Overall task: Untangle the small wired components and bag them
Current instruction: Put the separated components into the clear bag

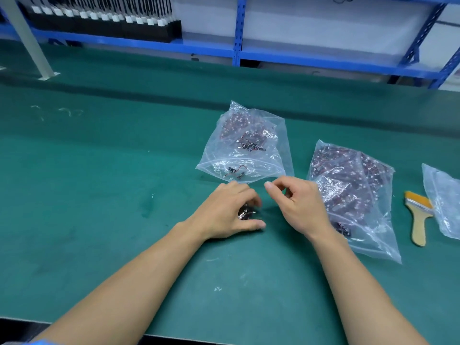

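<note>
My left hand [230, 210] rests on the green mat, its fingers and thumb curled round a small tangled clump of wired components [245, 212]. My right hand [297, 204] hovers just right of it with curled fingers; whether it pinches a wire I cannot tell. Directly behind both hands lies a clear zip bag [245, 145] holding a few loose red-and-black wired components near its mouth and smaller packed bags further in. A second, fuller clear bag [353, 190] of packed components lies right of my right hand, partly hidden by it.
A yellow-bristled brush with a wooden handle [418, 217] lies right of the fuller bag. Another clear bag [445, 197] sits at the right edge. Blue shelving [239, 31] runs along the back, with a grey post [29, 38] at the far left. The green mat [99, 183] covers the bench.
</note>
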The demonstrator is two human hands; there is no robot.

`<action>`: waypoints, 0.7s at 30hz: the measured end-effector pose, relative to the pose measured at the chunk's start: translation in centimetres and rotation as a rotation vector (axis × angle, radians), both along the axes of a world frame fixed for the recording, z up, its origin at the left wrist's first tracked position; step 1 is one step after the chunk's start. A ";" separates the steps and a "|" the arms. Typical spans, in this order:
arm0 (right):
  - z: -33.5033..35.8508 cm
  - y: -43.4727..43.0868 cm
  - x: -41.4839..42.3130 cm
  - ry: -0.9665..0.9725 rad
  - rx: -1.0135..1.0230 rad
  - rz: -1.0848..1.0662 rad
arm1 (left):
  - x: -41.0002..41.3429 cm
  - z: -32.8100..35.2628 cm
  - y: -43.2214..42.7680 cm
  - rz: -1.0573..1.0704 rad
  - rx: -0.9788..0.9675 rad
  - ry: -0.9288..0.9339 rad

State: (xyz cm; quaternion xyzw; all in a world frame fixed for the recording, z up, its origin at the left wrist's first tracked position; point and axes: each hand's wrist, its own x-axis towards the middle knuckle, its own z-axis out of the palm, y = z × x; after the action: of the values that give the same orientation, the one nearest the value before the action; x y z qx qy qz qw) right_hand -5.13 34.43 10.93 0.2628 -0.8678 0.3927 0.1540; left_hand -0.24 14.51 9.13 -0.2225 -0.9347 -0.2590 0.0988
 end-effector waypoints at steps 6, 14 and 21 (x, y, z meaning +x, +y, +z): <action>3.2 3.1 1.2 0.030 0.156 -0.058 | 0.8 0.3 -2.2 0.097 0.012 -0.038; 7.1 5.2 3.5 -0.073 0.049 -0.035 | 0.2 0.2 -0.7 0.067 -0.192 -0.041; 8.6 9.8 2.8 -0.335 0.759 -0.217 | 0.0 0.4 -0.3 0.036 -0.157 0.043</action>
State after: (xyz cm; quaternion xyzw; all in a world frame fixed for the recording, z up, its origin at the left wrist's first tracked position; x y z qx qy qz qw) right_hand -2.35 44.21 19.50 0.1408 -0.9863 0.0645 -0.0563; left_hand -0.23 14.25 9.51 -0.2183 -0.9536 -0.1785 0.1055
